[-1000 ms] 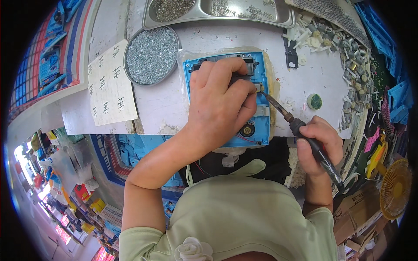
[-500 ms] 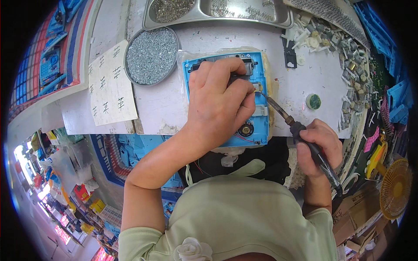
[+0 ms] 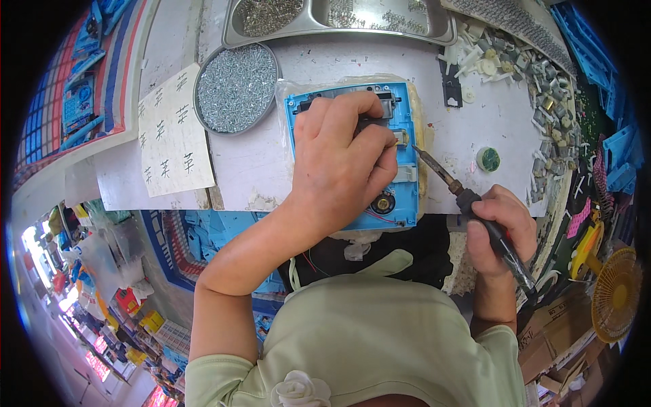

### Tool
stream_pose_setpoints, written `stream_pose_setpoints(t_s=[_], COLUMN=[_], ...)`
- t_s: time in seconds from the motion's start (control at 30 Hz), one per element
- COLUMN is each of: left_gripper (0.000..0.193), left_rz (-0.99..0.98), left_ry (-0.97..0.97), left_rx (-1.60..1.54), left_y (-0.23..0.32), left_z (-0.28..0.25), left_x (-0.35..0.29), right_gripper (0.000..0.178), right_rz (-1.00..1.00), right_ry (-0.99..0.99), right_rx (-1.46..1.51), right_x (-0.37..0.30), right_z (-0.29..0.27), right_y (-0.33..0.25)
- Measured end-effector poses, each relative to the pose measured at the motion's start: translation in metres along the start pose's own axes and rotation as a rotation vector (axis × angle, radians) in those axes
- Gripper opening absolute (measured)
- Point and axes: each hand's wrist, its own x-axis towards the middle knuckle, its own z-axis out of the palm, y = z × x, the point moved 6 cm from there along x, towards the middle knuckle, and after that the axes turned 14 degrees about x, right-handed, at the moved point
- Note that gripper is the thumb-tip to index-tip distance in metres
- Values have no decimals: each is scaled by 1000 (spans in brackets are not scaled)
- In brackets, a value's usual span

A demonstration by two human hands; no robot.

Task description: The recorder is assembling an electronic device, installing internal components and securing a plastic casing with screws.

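A blue plastic housing (image 3: 409,108) lies open side up on a padded, film-covered support at the table's front edge. My left hand (image 3: 332,163) rests over it with thumb and fingertips pinched together; what they grip is hidden. Just right of those fingertips sits a small metal part (image 3: 401,138) in the housing. In my right hand (image 3: 508,227) is a soldering iron (image 3: 465,199), its dark handle gripped by curled fingers. The iron's tip points up and left, slightly apart from the metal part. A round speaker (image 3: 384,202) with thin wires shows at the housing's lower right.
Left of the housing stands a round dish (image 3: 236,87) of screws beside a sheet of handwritten paper (image 3: 173,132). A metal tray (image 3: 380,27) of small parts is at the back. To the right are a small green-filled round container (image 3: 487,159) and a pile of motors (image 3: 546,129).
The soldering iron's tip has drawn back slightly to the right, away from the metal part. My right hand shifted a little right with it. My left hand has stayed in place.
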Motion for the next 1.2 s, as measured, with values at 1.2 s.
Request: stream_pose_setpoints(t_s=[1.2], left_gripper=[17], left_rz=[-40], left_ry=[-132], left_rx=[86], left_y=[11], left_z=[-3], left_x=[18], right_gripper=[23], right_rz=[-65], right_ry=[-46], right_rx=[-3], right_x=[15], right_z=[4], right_y=[10])
